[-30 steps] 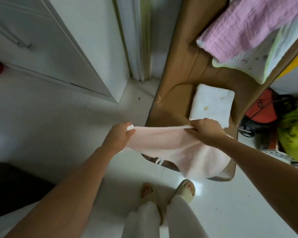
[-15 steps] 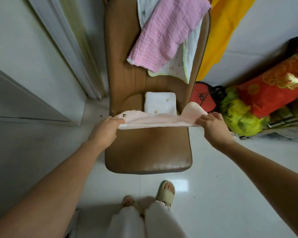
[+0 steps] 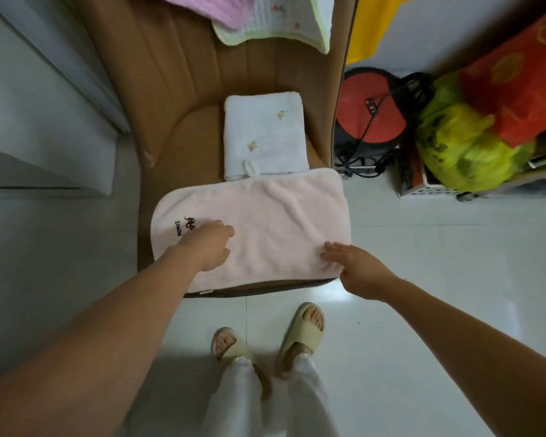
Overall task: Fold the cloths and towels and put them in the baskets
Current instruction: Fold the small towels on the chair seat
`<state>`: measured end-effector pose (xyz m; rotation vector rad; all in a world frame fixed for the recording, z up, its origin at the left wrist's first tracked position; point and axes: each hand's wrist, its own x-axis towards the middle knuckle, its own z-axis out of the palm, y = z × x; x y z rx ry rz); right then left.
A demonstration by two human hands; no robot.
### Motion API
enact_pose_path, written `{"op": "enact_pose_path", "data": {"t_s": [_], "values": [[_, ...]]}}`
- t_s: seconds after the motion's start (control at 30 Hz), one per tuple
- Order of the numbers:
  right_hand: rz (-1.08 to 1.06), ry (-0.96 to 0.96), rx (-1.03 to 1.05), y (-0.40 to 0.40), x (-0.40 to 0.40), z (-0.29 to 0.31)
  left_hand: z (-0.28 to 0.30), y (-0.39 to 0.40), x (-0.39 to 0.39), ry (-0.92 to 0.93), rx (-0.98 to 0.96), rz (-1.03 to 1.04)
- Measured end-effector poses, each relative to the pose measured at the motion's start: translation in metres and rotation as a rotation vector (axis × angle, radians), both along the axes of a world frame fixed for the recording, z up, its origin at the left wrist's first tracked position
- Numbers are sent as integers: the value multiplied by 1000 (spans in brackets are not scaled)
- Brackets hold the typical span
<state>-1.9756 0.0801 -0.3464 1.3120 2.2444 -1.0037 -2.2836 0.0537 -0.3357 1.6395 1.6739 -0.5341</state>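
Observation:
A pale pink towel [image 3: 275,222] with dark embroidery near its left end lies spread flat across the front of a brown chair seat [image 3: 183,137]. My left hand [image 3: 207,244] rests on its left half, fingers loosely bent, holding nothing. My right hand [image 3: 356,266] lies flat with straight fingers at the towel's front right corner. Behind the pink towel sits a folded white towel [image 3: 265,134] with small yellow motifs. A pink cloth [image 3: 199,7] and a white cloth with green trim [image 3: 278,23] hang over the chair back.
A grey cabinet and door frame [image 3: 44,121] stand left of the chair. To the right are a red and black bag [image 3: 369,111], a yellow-green plastic bag [image 3: 460,146], a red bag [image 3: 517,86] and a white perforated basket [image 3: 435,190]. My slippered feet [image 3: 265,335] stand on white tile.
The pink towel, held stretched in the air between both hands, now lies flat on the seat. Both hands have let go and rest on top of it.

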Motion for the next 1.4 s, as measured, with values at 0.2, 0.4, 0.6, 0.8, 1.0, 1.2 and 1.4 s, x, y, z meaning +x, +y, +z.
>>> {"op": "enact_pose_path", "data": {"t_s": [0.2, 0.4, 0.6, 0.8, 1.0, 1.2, 1.4], "values": [[-995, 273, 3, 32, 14, -15, 8, 92, 85, -118, 216, -98], [-1360, 273, -484, 48, 27, -55, -16, 161, 167, -147, 306, -249], [-1204, 296, -697, 48, 33, -78, -47, 179, 204, 101, 281, -571], [-1266, 332, -703, 49, 34, -84, -64, 180, 212, 218, 205, -741], [-1269, 363, -508, 61, 61, -72, -48, 188, 227, 115, 202, -689], [-1266, 426, -270, 65, 100, -39, -24, 202, 242, -37, 353, -633], [-1202, 388, -65, 60, 114, -3, 10, 210, 239, -291, 376, -584]]}}
